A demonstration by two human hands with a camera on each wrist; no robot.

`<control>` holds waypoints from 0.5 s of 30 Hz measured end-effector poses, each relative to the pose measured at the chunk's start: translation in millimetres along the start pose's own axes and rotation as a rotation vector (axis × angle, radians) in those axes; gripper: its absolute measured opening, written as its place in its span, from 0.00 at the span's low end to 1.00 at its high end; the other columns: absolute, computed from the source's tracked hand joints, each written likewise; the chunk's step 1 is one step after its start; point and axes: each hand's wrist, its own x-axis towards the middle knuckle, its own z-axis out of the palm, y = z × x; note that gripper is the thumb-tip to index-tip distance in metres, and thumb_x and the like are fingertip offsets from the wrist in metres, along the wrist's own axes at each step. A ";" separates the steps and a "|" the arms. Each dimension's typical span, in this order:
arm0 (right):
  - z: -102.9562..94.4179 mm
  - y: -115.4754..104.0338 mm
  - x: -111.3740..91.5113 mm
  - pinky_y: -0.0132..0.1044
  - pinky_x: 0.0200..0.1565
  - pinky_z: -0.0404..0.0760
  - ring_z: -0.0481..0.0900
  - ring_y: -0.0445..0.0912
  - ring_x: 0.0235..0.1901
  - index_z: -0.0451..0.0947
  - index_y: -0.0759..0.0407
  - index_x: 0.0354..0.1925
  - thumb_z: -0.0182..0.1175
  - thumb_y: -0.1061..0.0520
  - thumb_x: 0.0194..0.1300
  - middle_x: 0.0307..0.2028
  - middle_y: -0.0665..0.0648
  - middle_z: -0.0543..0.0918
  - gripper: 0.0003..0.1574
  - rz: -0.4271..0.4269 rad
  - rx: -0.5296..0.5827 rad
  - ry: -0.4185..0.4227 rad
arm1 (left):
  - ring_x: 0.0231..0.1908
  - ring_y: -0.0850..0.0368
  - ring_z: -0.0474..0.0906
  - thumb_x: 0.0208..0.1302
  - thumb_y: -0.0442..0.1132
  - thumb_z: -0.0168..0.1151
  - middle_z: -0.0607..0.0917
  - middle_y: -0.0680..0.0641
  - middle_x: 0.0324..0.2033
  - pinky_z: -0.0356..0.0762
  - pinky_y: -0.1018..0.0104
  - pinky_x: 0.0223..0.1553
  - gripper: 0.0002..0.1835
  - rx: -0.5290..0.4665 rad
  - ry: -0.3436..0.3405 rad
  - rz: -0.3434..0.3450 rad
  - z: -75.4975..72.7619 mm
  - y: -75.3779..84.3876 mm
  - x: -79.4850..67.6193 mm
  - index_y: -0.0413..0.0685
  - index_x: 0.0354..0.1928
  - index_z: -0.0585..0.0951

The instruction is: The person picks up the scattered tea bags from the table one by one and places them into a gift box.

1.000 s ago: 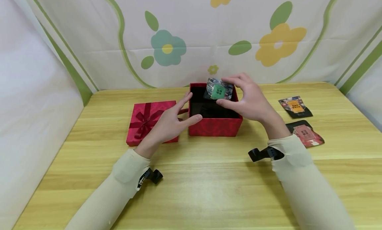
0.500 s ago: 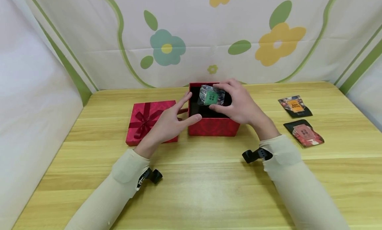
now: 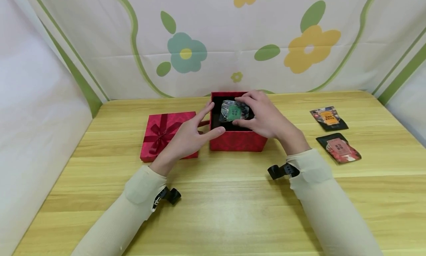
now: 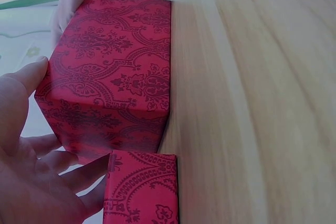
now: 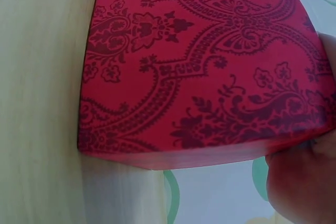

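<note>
A red patterned gift box (image 3: 237, 141) stands lidless on the table, its inside black. My right hand (image 3: 266, 117) reaches in over the box's right side and pinches a small packet (image 3: 234, 111) with a green label between thumb and fingers. The packet lies within the box's opening. My left hand (image 3: 189, 136) is at the box's left side, fingers spread and fairly straight, thumb at the front rim. In the left wrist view the left thumb touches the edge of the box (image 4: 113, 56). The right wrist view shows mainly the patterned box wall (image 5: 210, 66).
Left of the box lies its red lid (image 3: 154, 132) with a ribbon bow, partly under my left hand. Two more packets, one with an orange label (image 3: 328, 118) and one with a pink label (image 3: 338, 148), lie at the right. A floral curtain (image 3: 233, 38) hangs behind the table.
My right hand has moved left and down with the green-labelled packet, which now sits lower in the box. The left hand has stayed in place.
</note>
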 end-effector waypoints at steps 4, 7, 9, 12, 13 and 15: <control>-0.4 0.1 0.2 0.60 0.75 0.67 0.63 0.61 0.74 0.73 0.61 0.74 0.73 0.42 0.68 0.72 0.64 0.71 0.44 -0.018 -0.032 -0.007 | 0.77 0.47 0.70 0.70 0.64 0.66 0.51 0.66 0.84 0.79 0.45 0.70 0.47 0.001 0.001 0.002 0.2 -0.3 0.7 0.80 0.84 0.52; -1.1 0.0 0.4 0.59 0.75 0.67 0.64 0.62 0.73 0.76 0.61 0.71 0.72 0.42 0.69 0.70 0.64 0.73 0.41 -0.030 -0.064 -0.018 | 0.77 0.47 0.69 0.70 0.64 0.67 0.50 0.68 0.84 0.78 0.46 0.70 0.47 -0.002 0.000 0.002 0.7 -0.2 0.7 0.82 0.84 0.51; -1.7 -0.2 0.3 0.59 0.75 0.66 0.64 0.61 0.73 0.77 0.60 0.70 0.72 0.42 0.69 0.70 0.63 0.73 0.40 -0.031 -0.084 -0.028 | 0.77 0.47 0.69 0.70 0.64 0.66 0.50 0.69 0.84 0.79 0.46 0.70 0.47 0.002 0.001 0.002 0.9 0.3 0.6 0.82 0.84 0.51; -2.2 -0.6 0.2 0.58 0.76 0.65 0.64 0.60 0.73 0.78 0.59 0.70 0.71 0.41 0.69 0.70 0.63 0.74 0.39 -0.028 -0.102 -0.040 | 0.77 0.47 0.69 0.70 0.65 0.66 0.50 0.69 0.84 0.79 0.46 0.70 0.46 0.008 0.003 -0.002 0.8 1.2 0.1 0.84 0.83 0.51; -2.2 -0.6 0.2 0.58 0.76 0.64 0.64 0.60 0.73 0.78 0.59 0.70 0.71 0.41 0.69 0.69 0.62 0.74 0.39 -0.026 -0.105 -0.043 | 0.77 0.47 0.69 0.70 0.65 0.65 0.50 0.68 0.84 0.79 0.46 0.70 0.46 0.011 0.005 -0.004 0.7 1.4 0.0 0.85 0.83 0.51; -2.0 -0.7 0.2 0.58 0.76 0.64 0.64 0.60 0.73 0.78 0.58 0.70 0.71 0.40 0.69 0.69 0.62 0.75 0.39 -0.023 -0.106 -0.049 | 0.77 0.47 0.70 0.70 0.65 0.65 0.51 0.67 0.84 0.79 0.46 0.70 0.46 0.015 0.006 -0.008 0.4 1.4 -0.1 0.85 0.83 0.51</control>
